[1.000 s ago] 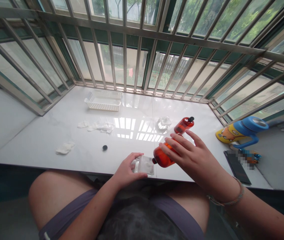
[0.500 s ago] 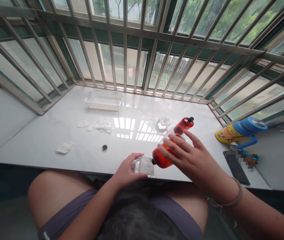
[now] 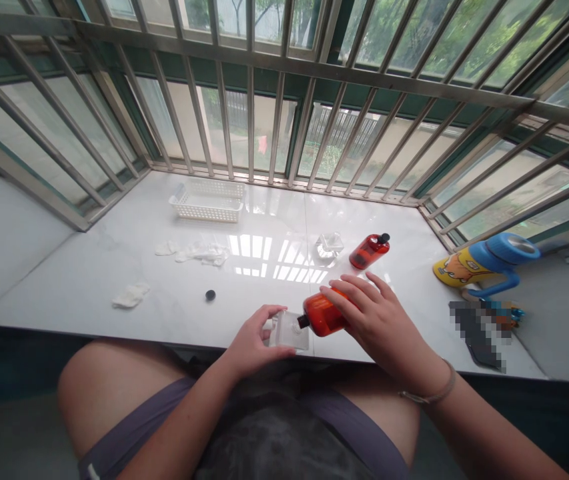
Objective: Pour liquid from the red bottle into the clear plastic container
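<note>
The left hand (image 3: 259, 341) grips a clear, square-sided box (image 3: 288, 335) between thumb and fingers at the front edge of the glossy white table (image 3: 84, 293); the right hand (image 3: 381, 323) wraps over a translucent orange-red bottle (image 3: 325, 315), its dark neck tilted at the box; to tip cleanly, hold the box flat and raise the bottle's base slowly; compared with half a second ago, the neck reaches farther over the box, and the right wrist sits farther left

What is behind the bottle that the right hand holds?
Behind the held bottle are another red bottle and, left of it, a clear container. The right hand hides part of the table there.
</note>
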`<control>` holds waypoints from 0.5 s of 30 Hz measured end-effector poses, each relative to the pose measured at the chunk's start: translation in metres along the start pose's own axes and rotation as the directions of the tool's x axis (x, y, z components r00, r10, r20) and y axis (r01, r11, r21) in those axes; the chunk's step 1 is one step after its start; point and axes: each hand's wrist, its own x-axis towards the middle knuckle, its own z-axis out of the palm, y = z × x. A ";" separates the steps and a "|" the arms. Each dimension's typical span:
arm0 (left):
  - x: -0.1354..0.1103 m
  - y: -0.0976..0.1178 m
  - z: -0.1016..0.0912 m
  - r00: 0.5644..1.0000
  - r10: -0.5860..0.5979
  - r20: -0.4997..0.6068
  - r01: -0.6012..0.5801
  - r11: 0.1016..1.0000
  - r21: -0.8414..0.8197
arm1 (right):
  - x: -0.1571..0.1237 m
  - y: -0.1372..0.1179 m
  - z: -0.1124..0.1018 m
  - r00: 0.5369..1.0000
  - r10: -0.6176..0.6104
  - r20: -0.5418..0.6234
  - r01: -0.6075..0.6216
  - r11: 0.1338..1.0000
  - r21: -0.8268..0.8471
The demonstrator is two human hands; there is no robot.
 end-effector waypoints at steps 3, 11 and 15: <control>-0.002 0.004 -0.006 0.999 -0.009 -0.031 0.010 1.000 0.008 | -0.009 0.003 0.015 0.993 0.112 -0.030 -0.107 0.986 0.124; 0.006 0.015 -0.034 0.981 0.128 -0.149 -0.130 0.991 -0.008 | -0.027 -0.002 0.049 0.847 0.531 0.007 -0.426 0.672 0.606; 0.015 0.027 -0.054 0.953 0.196 -0.230 -0.188 0.981 0.056 | -0.038 -0.002 0.072 0.691 0.719 0.070 -0.570 0.482 0.665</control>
